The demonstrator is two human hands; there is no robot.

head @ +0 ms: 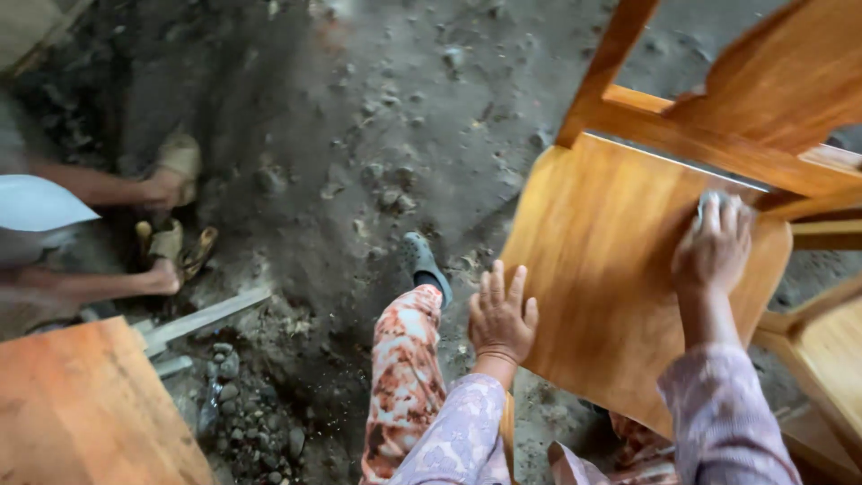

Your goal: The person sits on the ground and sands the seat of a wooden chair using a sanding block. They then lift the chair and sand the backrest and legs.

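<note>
The wooden chair fills the right side, its flat seat tilted toward the person, the back rails rising above and beyond both hands. The right hand reaches forward from a lilac patterned sleeve, palm down, fingers together and pressed onto a small grey pad (cloth or sandpaper, too small to tell) at the far edge of the seat, just below the back rail. The pad lies under the fingertips, only its upper edge showing. The left hand rests with fingers spread and flat on the near left edge of the seat, holding nothing, the wrist bent back over the knee. Below and to the left of that hand, a leg in orange patterned trousers ends in a grey clog on the dirt floor. Well to the left, another person's two hands work at something low on the ground, beside a reddish board.
</note>
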